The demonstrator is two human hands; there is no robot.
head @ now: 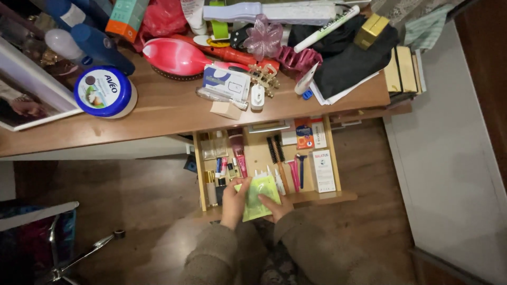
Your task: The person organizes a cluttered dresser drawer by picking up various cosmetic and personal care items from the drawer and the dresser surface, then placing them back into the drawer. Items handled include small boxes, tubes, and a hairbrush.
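Left hand (234, 201) and right hand (275, 207) pinch a green sachet (258, 196) by its lower edges | over open drawer (325, 197) | likely light, floppy, crinkly; edges grip best

Single head cam, steep top-down, mid-range over desk (158, 113) & open drawer (322, 198).

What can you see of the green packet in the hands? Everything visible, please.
The green packet is a flat, pale lime-green sachet, roughly rectangular, glossy like plastic film, with faint lighter markings on its face. It is held slightly tilted over the front edge of the open wooden drawer. The left hand grips its left edge and the right hand its lower right corner. Whether it is sealed cannot be told.
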